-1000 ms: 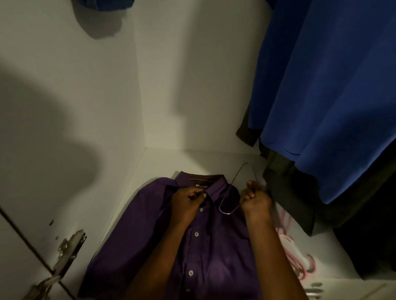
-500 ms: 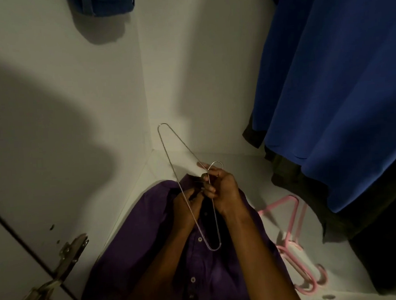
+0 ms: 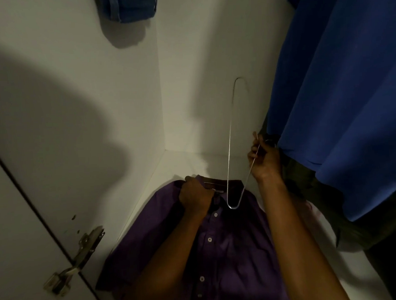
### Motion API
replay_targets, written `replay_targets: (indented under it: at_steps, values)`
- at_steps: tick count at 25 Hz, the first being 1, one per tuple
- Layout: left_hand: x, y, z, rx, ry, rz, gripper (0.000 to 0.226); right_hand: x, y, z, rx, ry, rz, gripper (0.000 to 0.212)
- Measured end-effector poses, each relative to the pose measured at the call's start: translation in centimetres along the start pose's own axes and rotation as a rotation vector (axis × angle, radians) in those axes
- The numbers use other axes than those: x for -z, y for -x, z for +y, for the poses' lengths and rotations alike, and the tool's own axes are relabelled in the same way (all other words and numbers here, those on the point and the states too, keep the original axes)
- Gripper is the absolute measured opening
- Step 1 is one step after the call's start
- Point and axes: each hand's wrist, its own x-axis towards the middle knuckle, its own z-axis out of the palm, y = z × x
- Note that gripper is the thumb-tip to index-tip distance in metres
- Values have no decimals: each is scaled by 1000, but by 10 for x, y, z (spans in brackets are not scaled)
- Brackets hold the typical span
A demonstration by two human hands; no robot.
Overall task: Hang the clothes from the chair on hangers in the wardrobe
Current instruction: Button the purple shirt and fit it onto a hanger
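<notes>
Nearest me, the purple button-front cotton shirt (image 3: 222, 245) lay flat, front up, on the white wardrobe floor (image 3: 170, 165), collar pointing toward the back corner. My left hand (image 3: 195, 196) had its fingers curled round the collar's left side, gripping the fabric at the neck opening. Just beyond, my right hand (image 3: 265, 160) pinched the thin silver wire hanger (image 3: 230, 143) near its hook, fingers clamped on the wire; the hanger stood nearly on end, its lower corner touching or hovering just over the open collar, its upper corner up against the back wall. I could not tell whether that corner was already inside the neck.

I judged the step to be feeding the hanger into the shirt. Doing it well meant lifting the collar with the left hand to hold the neck open, sliding the low corner down into one shoulder, then tipping the hanger level so the other arm followed without snagging a buttonhole.

Farther right hung a bright blue garment (image 3: 345, 96) over a dark olive one (image 3: 313, 189); folded blue denim (image 3: 127, 6) showed overhead.
</notes>
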Motion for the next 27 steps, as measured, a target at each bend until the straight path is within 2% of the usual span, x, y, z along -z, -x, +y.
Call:
replay_targets:
  at_steps: [3, 5, 7, 9, 11, 15, 19, 21, 23, 25, 27]
  values:
    - [6, -6, 2, -69, -84, -51, 45, -16, -24, 3, 30, -212, -93, 18]
    - [12, -14, 0, -36, -75, -66, 50, -20, -37, 17, 0, -290, -125, 18]
    - [19, -24, -5, 15, -53, -115, 47, -18, -45, 35, -66, -291, -116, 21]
    - [25, -35, -9, 44, 67, -149, 40, -12, -50, 51, -140, -266, -96, 19]
    - [30, -45, -12, 22, 142, -145, 40, -6, -54, 62, -210, -206, -73, 17]
    - [46, -51, -1, -64, 187, -14, 31, -3, -49, 66, -386, 106, -80, 18]
    - [60, -62, 10, 40, 344, 25, 38, -2, -30, 36, -491, 529, -235, 45]
    - [69, -68, 13, 101, 505, -12, 34, 1, -25, 15, -484, 712, -330, 39]
    - [79, -70, 21, 188, 712, -89, 19, -1, -21, -6, -469, 901, -403, 16]
    - [89, -70, 29, 322, 880, -226, 7, -5, -16, -21, -449, 1104, -438, 18]
    - [102, -70, 34, 395, 973, -355, 17, -11, -8, -32, -436, 1213, -485, 21]
